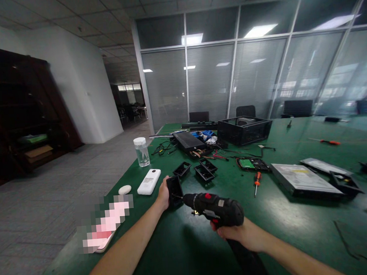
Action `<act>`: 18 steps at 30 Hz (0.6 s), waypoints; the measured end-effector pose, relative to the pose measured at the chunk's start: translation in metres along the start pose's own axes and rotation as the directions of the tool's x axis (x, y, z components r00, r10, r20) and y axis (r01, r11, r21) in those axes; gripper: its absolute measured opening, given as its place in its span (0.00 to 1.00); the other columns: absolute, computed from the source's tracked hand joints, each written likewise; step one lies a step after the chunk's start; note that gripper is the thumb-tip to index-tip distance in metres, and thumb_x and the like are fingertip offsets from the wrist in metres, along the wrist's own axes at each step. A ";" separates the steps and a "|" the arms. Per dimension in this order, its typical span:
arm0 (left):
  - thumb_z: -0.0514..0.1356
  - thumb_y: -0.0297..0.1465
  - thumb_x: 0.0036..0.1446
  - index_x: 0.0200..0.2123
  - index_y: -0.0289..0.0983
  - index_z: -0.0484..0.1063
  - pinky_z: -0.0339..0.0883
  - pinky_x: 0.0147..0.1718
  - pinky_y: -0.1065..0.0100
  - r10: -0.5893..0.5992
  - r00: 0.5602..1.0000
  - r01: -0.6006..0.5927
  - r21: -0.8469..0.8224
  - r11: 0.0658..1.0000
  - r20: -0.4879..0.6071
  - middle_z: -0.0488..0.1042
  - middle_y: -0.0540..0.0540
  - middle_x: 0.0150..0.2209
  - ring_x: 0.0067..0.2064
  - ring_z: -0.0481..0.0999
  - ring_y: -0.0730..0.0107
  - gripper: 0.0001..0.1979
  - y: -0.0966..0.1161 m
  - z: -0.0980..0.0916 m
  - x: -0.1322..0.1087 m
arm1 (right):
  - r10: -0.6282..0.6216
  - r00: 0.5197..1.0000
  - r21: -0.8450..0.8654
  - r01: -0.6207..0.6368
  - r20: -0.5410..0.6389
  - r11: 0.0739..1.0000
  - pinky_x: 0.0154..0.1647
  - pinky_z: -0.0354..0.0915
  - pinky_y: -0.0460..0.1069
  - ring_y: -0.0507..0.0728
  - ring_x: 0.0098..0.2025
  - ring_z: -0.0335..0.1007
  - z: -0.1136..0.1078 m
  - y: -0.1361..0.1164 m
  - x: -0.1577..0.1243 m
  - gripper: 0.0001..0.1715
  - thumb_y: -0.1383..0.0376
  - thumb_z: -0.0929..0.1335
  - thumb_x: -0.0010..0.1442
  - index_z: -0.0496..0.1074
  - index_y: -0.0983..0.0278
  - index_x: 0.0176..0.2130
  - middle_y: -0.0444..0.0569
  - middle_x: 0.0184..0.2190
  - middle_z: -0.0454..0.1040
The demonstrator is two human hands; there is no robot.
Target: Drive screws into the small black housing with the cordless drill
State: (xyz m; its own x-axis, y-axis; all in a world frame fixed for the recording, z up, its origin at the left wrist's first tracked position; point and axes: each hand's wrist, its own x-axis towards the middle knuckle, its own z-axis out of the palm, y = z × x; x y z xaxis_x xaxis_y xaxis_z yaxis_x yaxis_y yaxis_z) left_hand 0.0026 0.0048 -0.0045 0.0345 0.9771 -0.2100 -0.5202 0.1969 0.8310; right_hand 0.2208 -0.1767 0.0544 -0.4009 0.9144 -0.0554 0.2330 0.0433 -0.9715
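Note:
My left hand (164, 194) holds a black plastic housing (175, 192) on edge above the green table (167, 257), its open side turned towards the drill. My right hand (238, 234) is wrapped round the handle of a black power drill (217, 209) with red details. The drill lies level, and its bit points left into the housing; where the tip touches is too small to tell. Just behind the housing stand more black housings, one (182, 169) on the left and others (204, 174) on the right.
On the left are a lidded jar (143, 154), a white device (149, 181), a white oval object (124, 190) and a blurred-out phone. An orange screwdriver (257, 183), circuit board (249, 163) and metal drive (304, 181) lie right. Behind are cables and a black case (245, 132).

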 end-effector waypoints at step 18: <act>0.61 0.45 0.45 0.27 0.37 0.66 0.59 0.21 0.71 0.006 1.000 -0.006 -0.017 1.000 0.015 0.66 0.53 0.18 0.19 0.67 0.72 0.17 0.000 -0.001 0.001 | -0.007 1.000 -0.047 0.007 -0.001 0.999 0.32 0.59 0.46 0.53 0.31 0.62 0.000 -0.007 -0.002 0.09 0.68 0.66 0.48 0.71 0.66 0.33 0.44 0.29 0.68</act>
State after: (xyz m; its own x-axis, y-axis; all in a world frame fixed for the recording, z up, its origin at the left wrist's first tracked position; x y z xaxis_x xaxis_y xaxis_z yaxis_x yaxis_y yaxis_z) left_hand 0.0017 0.0054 -0.0049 0.0441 0.9794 -0.1972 -0.5346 0.1899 0.8235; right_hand 0.2194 -0.1789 0.0615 -0.4019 0.9144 -0.0482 0.2719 0.0689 -0.9598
